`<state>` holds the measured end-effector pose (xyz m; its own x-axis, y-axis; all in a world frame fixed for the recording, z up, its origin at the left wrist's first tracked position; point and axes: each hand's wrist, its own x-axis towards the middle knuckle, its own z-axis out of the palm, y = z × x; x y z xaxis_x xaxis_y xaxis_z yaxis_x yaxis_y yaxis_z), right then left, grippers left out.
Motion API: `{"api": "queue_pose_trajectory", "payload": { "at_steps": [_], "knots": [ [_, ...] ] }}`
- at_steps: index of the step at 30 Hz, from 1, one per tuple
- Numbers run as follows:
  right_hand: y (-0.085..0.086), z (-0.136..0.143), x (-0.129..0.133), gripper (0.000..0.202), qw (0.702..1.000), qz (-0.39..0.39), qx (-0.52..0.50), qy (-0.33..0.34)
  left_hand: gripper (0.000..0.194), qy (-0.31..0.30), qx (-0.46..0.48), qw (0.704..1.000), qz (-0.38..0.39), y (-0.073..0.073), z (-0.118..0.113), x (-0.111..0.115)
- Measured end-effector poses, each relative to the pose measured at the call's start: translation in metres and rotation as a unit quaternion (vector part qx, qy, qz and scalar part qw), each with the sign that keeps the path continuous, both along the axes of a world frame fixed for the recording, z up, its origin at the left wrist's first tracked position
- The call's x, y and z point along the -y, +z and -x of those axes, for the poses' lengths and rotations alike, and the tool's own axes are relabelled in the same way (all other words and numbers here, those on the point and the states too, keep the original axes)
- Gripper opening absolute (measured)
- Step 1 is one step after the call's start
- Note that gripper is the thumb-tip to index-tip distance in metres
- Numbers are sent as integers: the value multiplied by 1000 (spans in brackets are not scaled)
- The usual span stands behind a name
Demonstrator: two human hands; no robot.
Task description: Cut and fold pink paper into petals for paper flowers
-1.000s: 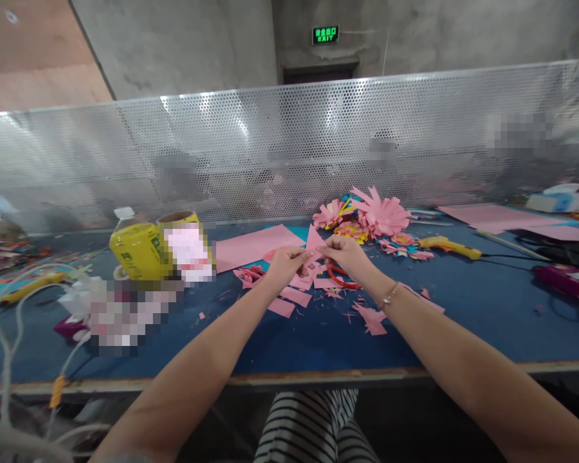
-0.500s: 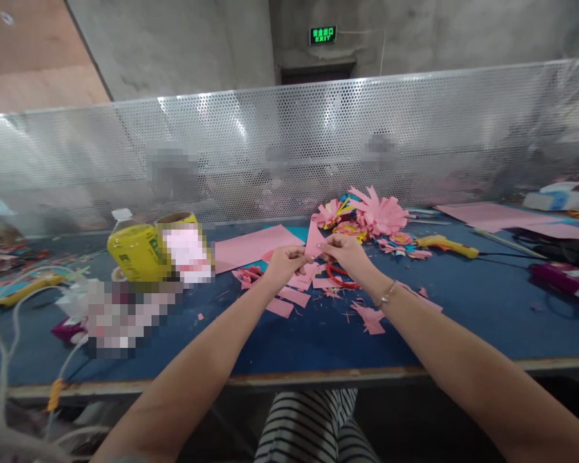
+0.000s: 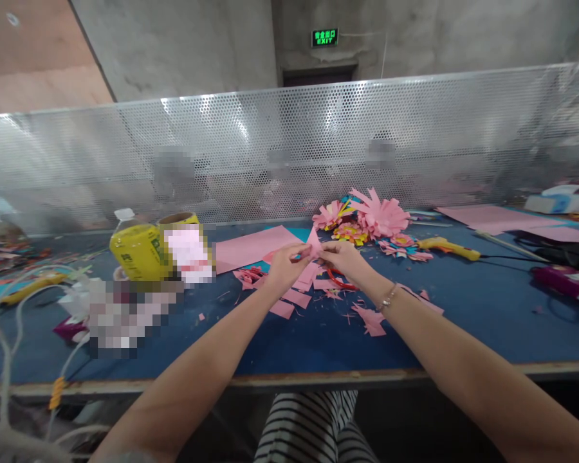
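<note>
Between my two hands, just above the table, is a small piece of pink paper (image 3: 313, 243), bent to a narrow point at its top. My left hand (image 3: 288, 265) pinches its lower left side. The fingers of my right hand (image 3: 340, 254) are closed on its lower right side. Below and around the hands lie cut pink paper strips (image 3: 296, 298) and scraps. Part of a red ring-shaped item (image 3: 338, 280), perhaps scissor handles, shows under my right hand. Behind it sit pink, yellow and blue paper flowers (image 3: 379, 215).
A large pink sheet (image 3: 251, 247) lies behind my left hand. Yellow glue guns (image 3: 451, 247) rest at right and far left, with cords. A yellow-wrapped package (image 3: 139, 254) and a tape roll (image 3: 178, 220) stand at left. A perforated metal screen (image 3: 289, 141) backs the table.
The pink paper was a flatter, wider piece and is now folded to a narrower point. My hands have drawn closer together around it.
</note>
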<state>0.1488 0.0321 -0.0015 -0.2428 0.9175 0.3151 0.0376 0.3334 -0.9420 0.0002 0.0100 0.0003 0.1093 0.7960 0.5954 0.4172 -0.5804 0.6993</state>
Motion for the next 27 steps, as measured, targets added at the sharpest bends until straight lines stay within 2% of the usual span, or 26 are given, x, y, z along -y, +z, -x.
{"api": "queue_pose_trajectory", "payload": {
  "at_steps": [8, 16, 20, 24, 27],
  "knots": [
    [1, -1, 0, 18, 1000, -3, -6, -4, 45, -42, 52, 996, 53, -7, 0, -6],
    [0, -2, 0, 17, 998, -55, 13, -19, 35, -97, 109, 985, 92, -5, -3, -5],
    [3, -4, 1, 14, 997, -62, 19, -28, 22, -121, 204, 960, 148, -7, -1, -9],
    [4, -5, 1, 16, 994, -93, 41, -42, 31, -152, 308, 922, 181, -4, -2, -9],
    [4, -3, 1, 21, 994, -92, 41, -33, 32, -171, 337, 906, 192, -1, -3, -5]
  ]
}}
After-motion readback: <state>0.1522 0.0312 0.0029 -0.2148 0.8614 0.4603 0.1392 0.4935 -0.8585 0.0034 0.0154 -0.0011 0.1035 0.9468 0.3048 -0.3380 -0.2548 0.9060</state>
